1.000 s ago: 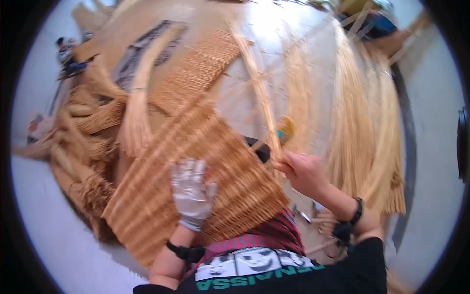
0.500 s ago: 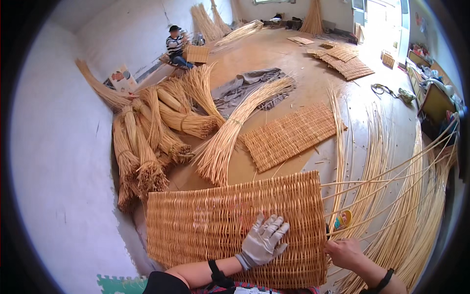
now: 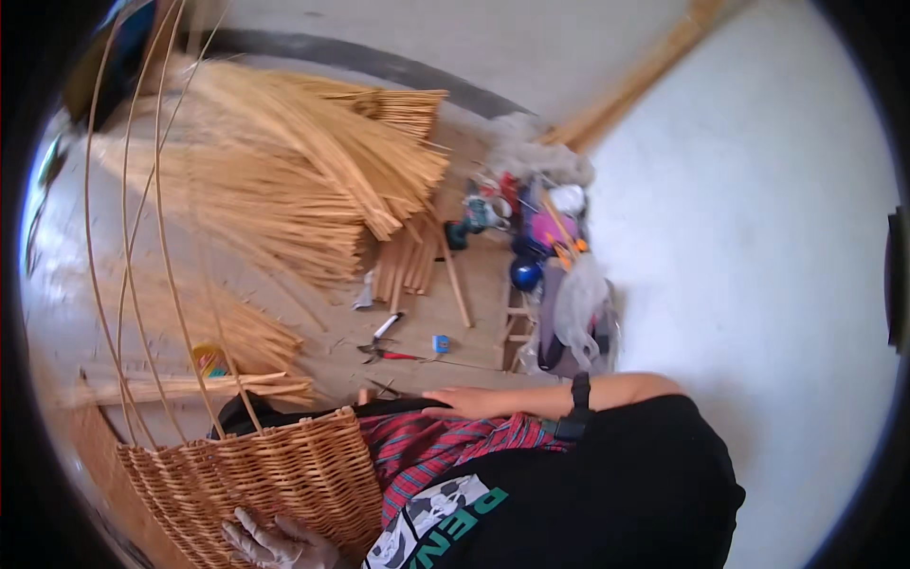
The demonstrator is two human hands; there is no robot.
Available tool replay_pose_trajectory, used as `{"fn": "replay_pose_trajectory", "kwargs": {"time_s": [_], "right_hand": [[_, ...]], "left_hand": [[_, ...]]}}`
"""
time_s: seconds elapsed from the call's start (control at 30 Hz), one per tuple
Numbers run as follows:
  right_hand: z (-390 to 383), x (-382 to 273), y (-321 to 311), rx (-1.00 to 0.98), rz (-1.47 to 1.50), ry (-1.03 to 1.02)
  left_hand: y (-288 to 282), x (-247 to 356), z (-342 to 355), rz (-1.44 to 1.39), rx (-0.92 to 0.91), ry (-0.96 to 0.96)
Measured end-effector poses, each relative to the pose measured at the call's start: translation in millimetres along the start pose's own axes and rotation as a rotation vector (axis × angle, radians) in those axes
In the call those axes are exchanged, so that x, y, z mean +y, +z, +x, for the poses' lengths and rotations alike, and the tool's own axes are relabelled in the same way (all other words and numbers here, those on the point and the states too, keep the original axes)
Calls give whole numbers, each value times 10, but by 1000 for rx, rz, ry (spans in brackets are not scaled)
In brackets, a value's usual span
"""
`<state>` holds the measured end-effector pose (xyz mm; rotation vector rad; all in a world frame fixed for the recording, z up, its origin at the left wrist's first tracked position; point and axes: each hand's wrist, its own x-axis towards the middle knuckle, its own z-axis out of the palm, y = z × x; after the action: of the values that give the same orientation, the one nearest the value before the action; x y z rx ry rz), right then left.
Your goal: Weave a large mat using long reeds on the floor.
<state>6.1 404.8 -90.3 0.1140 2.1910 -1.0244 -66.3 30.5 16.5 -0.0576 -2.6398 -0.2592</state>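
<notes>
A woven wicker panel (image 3: 284,474) leans across my lap at the lower left, with several long, loose rods (image 3: 163,237) rising from its edge. My left hand (image 3: 280,542), in a pale glove, rests on the weave with its fingers spread. Bare and stretched out beside the red plaid cloth on my lap, my right hand (image 3: 457,402) is away from the panel. Its fingertips are partly hidden and blurred, so whether they hold anything does not show. Just beyond it on the floor lie red-handled pruning shears (image 3: 403,356) and a white-handled tool (image 3: 387,326).
Bundles of peeled rods (image 3: 313,161) cover the floor ahead. A small blue box (image 3: 441,343) lies near the shears, and a yellow round container (image 3: 209,360) stands beyond the panel. Along the white wall (image 3: 739,237) are a shiny blue ball (image 3: 525,274) and a plastic bag (image 3: 580,303).
The view has swung to the right, toward the wall and tools. My right hand has left the panel's edge and reaches out beside my lap. My left hand stays on the panel.
</notes>
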Motion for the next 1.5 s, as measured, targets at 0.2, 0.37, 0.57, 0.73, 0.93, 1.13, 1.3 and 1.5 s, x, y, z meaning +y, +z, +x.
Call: {"fn": "replay_pose_trajectory", "kwargs": {"time_s": [0.2, 0.37, 0.57, 0.73, 0.93, 1.13, 1.3, 1.5], "right_hand": [[-614, 726, -144, 329, 40, 236], [-1433, 1277, -863, 1123, -155, 450], [-2175, 2293, -427, 1220, -316, 803], [-2760, 2969, -391, 1434, -357, 899], [-2827, 3086, -492, 1540, 37, 895], [-2491, 2761, -731, 1590, -136, 597], [-2669, 2423, -1130, 1717, -148, 349], [-2620, 2063, -1212, 1705, -111, 287]], "left_hand": [[356, 389, 26, -34, 87, 182], [185, 382, -11, 21, 94, 177], [151, 385, -27, 9, 108, 253], [176, 320, 22, 137, -38, 268], [105, 414, 51, 16, 112, 275], [63, 456, 21, -2, 125, 245], [161, 330, -66, -16, 147, 257], [372, -2, -106, 157, -2, 216]]}}
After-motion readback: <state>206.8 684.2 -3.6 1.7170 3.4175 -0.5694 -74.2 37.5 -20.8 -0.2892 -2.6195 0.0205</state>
